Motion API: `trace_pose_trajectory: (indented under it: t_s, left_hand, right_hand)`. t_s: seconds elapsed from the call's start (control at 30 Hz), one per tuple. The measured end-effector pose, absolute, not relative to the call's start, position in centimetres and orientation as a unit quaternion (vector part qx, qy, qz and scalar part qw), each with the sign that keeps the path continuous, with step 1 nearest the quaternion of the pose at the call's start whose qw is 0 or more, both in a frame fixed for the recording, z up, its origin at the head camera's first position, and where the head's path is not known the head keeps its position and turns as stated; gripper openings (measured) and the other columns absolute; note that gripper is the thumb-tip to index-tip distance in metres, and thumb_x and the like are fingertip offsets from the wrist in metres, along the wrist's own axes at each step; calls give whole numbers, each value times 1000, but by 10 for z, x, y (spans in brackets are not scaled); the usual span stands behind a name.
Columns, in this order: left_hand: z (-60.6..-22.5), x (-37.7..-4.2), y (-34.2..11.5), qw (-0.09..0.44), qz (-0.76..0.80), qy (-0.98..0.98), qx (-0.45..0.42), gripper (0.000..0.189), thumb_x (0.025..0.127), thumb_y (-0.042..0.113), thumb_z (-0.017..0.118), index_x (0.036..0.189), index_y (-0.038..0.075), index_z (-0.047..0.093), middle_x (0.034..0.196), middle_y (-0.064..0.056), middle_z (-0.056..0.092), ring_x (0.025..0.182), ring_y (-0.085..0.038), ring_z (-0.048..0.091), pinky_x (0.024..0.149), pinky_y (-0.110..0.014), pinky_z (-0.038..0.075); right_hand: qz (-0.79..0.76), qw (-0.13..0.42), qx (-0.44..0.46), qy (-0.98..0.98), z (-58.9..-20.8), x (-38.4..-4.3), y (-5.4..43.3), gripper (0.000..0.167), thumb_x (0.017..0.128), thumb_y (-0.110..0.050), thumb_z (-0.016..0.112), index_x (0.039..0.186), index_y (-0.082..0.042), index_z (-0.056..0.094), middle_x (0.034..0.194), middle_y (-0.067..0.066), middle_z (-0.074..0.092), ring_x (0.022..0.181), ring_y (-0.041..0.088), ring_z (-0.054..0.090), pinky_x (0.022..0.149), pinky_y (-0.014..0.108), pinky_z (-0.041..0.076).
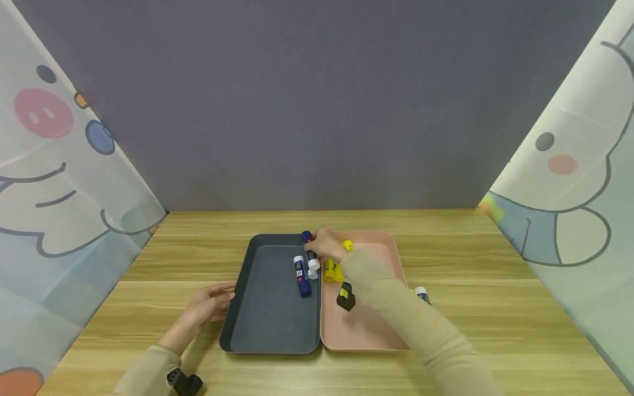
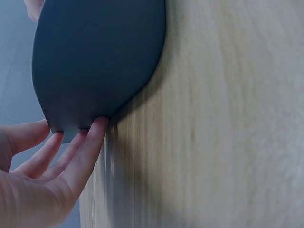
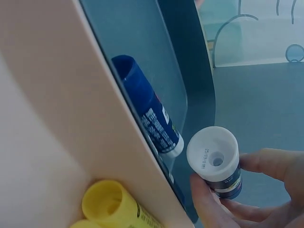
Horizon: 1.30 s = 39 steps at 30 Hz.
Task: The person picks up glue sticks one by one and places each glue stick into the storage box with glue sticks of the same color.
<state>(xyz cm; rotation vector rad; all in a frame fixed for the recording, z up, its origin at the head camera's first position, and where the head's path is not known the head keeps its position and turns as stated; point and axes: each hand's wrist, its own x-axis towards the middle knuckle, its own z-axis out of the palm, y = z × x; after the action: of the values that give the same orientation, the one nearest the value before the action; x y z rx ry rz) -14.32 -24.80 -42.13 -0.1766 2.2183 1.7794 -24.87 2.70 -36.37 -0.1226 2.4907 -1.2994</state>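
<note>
My right hand (image 1: 328, 245) pinches a blue glue stick (image 3: 228, 186) between thumb and fingers, its white end facing the right wrist camera. It is over the upper right corner of the dark grey tray (image 1: 269, 341). Another blue glue stick (image 1: 302, 276) with a white end lies in that tray, and a further white-ended one (image 1: 313, 274) is partly covered below the held stick. With its fingertips, my left hand (image 1: 205, 306) touches the outer left wall of the grey tray; in the left wrist view the fingers (image 2: 88, 154) are mostly straight.
Against the grey tray's right side stands a pink tray (image 1: 364, 344) holding several yellow glue sticks (image 1: 329, 270). A white-ended dark stick (image 1: 422, 293) lies right of it, partly hidden by my right sleeve. A grey panel (image 1: 317, 110) rises behind the wooden table (image 1: 460, 330).
</note>
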Motion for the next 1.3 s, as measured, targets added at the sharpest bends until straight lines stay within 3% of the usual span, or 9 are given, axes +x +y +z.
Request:
trace_pose_trajectory:
  t_s: [0.27,0.37,0.47,0.6,0.73,0.87,0.93,1.07,1.3]
  left_hand:
    - [-421,-143,-248,145,614,773,-63,48,89,11,51,129,-9,36,102,-12,59,82,-19,61,72,-38,48]
    - [-421,-144,-249,146,616,772,-60,48,89,12,51,129,-9,36,102,-11,59,83,-19,61,72,-38,49]
    - [-422,-145,-249,147,619,769,-57,48,89,11,51,130,-9,35,102,-11,60,83,-19,62,72,-38,49]
    - [-421,-145,-248,146,616,772,-60,48,89,12,51,129,-9,36,102,-11,60,84,-20,61,72,-39,49]
    - [-421,-145,-248,145,614,773,-66,48,89,11,51,129,-9,36,103,-11,59,84,-20,61,73,-39,48]
    - [-421,-145,-249,146,615,773,-64,48,89,12,51,129,-8,36,103,-11,59,84,-20,61,74,-40,48]
    - [-421,-145,-249,146,615,772,-65,48,89,12,51,130,-8,36,102,-11,59,84,-20,61,74,-40,48]
    - [-421,-145,-249,147,617,771,-63,50,88,13,52,130,-9,35,102,-10,60,83,-18,61,74,-39,48]
    - [-421,-145,-249,149,617,770,-61,50,88,12,51,130,-9,35,101,-9,61,82,-18,62,73,-38,48]
  right_hand:
    - [-472,183,-45,861,-367,-247,14,46,82,-9,59,120,13,44,102,21,56,65,20,55,62,35,52]
    - [-472,180,-54,861,-369,-246,9,39,82,-8,60,112,13,51,96,21,57,61,20,54,62,37,51]
    - [-467,184,-64,862,-370,-245,5,16,82,-8,59,78,7,56,67,10,49,51,17,46,61,37,51]
    - [-475,202,-70,854,-371,-242,-2,27,83,-8,58,63,-6,39,52,1,28,48,15,42,62,37,51]
    - [-476,209,-67,851,-373,-240,-8,14,84,-10,57,79,2,51,56,1,35,56,18,52,63,37,51]
    - [-478,208,-62,851,-377,-237,-15,40,83,-10,59,116,11,48,75,10,50,64,23,58,62,36,51]
    - [-481,207,-59,850,-378,-235,-18,44,82,-9,60,119,11,46,86,14,54,65,24,58,61,35,52]
    - [-478,202,-59,853,-381,-233,-23,36,80,-7,61,110,11,52,91,17,57,63,23,58,58,34,52]
    - [-469,203,-69,857,-388,-233,-30,17,80,-7,62,68,0,52,66,9,52,57,21,57,53,33,51]
